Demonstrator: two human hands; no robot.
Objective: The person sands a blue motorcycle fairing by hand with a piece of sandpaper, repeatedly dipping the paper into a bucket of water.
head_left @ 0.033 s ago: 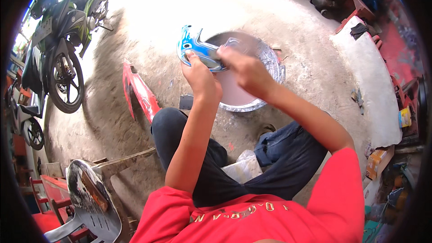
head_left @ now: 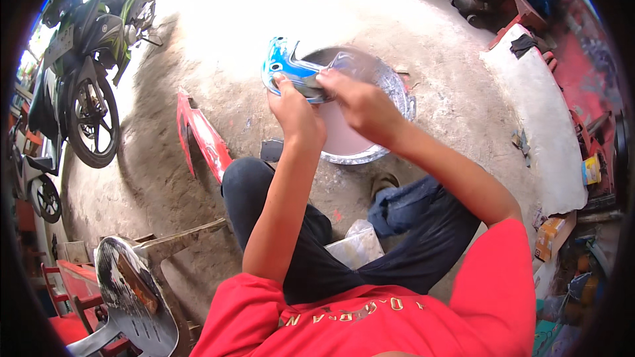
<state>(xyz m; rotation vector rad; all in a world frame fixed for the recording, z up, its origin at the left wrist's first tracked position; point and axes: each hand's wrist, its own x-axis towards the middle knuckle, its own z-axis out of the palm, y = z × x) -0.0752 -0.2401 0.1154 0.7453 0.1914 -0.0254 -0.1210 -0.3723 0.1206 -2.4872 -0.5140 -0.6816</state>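
Note:
My left hand [head_left: 296, 111] is closed around the near edge of a glossy blue motorcycle fairing piece [head_left: 287, 65], holding it up and tilted over the left side of a round basin. My right hand [head_left: 359, 100] is closed at the fairing's right end. Under its fingertips shows a small dark grey sheet [head_left: 309, 84], pressed to the surface; blur hides its exact kind. The silvery, paint-smeared basin [head_left: 399, 90] holds cloudy pinkish water, partly covered by my right hand and the fairing.
A red fairing panel [head_left: 202, 133] lies on the concrete floor, left of a dark grey flat piece [head_left: 271, 150]. Motorcycles [head_left: 92, 96] stand at far left. A worn grey plastic chair [head_left: 135, 297] is near left. A white slab [head_left: 539, 119] runs along the right side.
The view has shifted slightly, so the floor things sit a little further left. Both hands keep their grip on the fairing, and a shoe shows more beside my right leg.

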